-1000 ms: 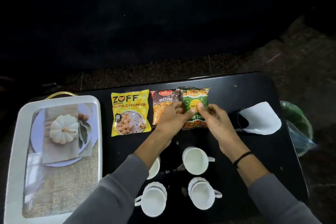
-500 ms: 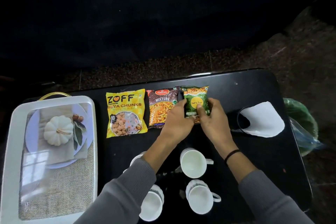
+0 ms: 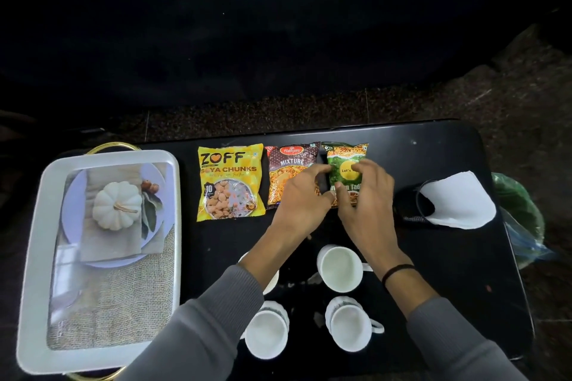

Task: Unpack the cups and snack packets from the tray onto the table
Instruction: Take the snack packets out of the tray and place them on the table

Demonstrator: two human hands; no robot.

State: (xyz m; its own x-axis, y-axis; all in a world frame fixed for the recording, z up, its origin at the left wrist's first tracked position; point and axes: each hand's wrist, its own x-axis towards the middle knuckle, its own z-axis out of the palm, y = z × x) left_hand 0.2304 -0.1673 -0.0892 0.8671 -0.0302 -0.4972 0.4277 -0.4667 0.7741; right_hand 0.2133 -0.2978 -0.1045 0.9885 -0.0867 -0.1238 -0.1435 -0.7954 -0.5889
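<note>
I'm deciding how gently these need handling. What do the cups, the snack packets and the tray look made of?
Cups: probably glazed ceramic, going by the smooth white walls and moulded handles. Packets, such as the yellow one: thin glossy printed plastic film, with crimped edges and shiny creases. Tray: smooth matte white rim, plastic or painted wood, I can't tell which; gold handles look metallic.

My table [image 3: 448, 257] is glossy black, smooth enough to throw back light. The three packets are shiny plastic film: the yellow one [image 3: 229, 182], the brown one [image 3: 286, 173] and the green one [image 3: 346, 161] crinkling under my fingers. The cups [image 3: 340, 269] look like smooth white glazed ceramic. The tray [image 3: 34, 257] has a matt white rim, a glossy printed base and a brass-like metal handle [image 3: 111, 145]. My sleeves [image 3: 201, 328] are soft grey knit cloth. The white sheet [image 3: 458, 201] looks like matt paper.
</note>
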